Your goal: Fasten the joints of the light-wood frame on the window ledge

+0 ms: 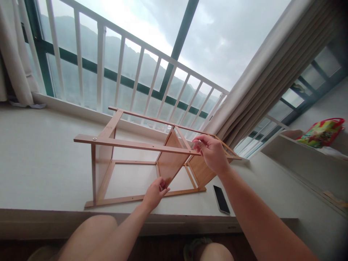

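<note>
A light-brown wooden shelf frame [134, 145] lies on its side on a white ledge. My left hand [155, 194] is closed on the lower edge of its middle shelf board [172, 156], with the thumb stretched along the near side. Higher up, my right hand [211, 149] pinches a small thin metal piece [191, 147] over a hole in the upper side rail, where the middle board meets it. The piece's exact kind is mostly hidden by the fingers. A screw head [94, 139] shows in the left end of that rail.
A black phone [221, 199] lies on the white ledge [40, 156], right of the frame. Behind stand a white railing [123, 72] and a window, with beige curtains [261, 83] at both sides. A colourful bag [322, 133] rests on a shelf at the right. My knees are below the ledge.
</note>
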{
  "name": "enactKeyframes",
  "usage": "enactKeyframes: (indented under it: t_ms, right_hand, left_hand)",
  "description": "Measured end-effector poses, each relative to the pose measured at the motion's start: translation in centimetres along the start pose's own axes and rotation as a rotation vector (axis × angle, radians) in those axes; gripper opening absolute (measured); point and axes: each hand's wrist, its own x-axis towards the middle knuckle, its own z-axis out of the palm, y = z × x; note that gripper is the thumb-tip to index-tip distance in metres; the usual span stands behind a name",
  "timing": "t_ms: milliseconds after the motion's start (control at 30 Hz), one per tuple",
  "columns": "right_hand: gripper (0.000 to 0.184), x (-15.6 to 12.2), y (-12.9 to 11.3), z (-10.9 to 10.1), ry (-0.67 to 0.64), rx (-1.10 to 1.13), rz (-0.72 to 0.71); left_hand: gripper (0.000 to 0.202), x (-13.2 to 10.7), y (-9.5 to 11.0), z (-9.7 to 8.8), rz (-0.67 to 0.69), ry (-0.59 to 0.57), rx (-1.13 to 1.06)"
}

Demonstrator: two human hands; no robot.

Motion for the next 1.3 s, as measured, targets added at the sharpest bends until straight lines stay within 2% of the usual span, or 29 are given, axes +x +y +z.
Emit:
enactKeyframes:
  t_ms: [200, 333, 500, 700, 867, 1000, 1167, 1300]
  right_hand:
    - [0.025, 0.1, 0.0, -0.3, -0.052, -0.069, -0.034]
    - [0.024, 0.1, -0.1, -0.3, -0.062, -0.063, -0.04]
    - [0.023, 0.2, -0.3, -0.7, -0.135, -0.047, -0.033]
    - [0.024, 0.3, -0.4, -0.8, -0.138, -0.052, -0.035]
    - [0.029, 0.6, -1.1, -1.2, -0.137, -0.221, -0.106]
    - [0.033, 0.8, -1.5, -1.0, -0.086, -0.345, -0.09]
    - [0.041, 0.7, -1.7, 0.5, 0.083, -0.475, -0.04]
    - [0.046, 0.8, -2.1, 1.1, 0.106, -0.565, -0.003]
  left_hand:
    - [0.02, 0.0, 0.3, -0.1, -0.009, -0.002, 0.005]
    - [0.02, 0.0, 0.3, -0.2, -0.017, -0.004, 0.008]
    - [0.02, 0.0, 0.4, -0.2, -0.014, -0.005, 0.007]
    - [0.021, -0.1, 0.4, -0.3, -0.01, -0.008, 0.007]
    - [0.021, -0.1, 0.4, -0.2, -0.005, -0.008, 0.007]
    - [0.021, -0.1, 0.2, -0.1, -0.003, -0.008, 0.006]
    - [0.022, -0.1, 0.1, 0.1, -0.004, -0.012, 0.008]
    - [0.023, -0.1, 0.1, 0.1, -0.005, -0.014, 0.013]
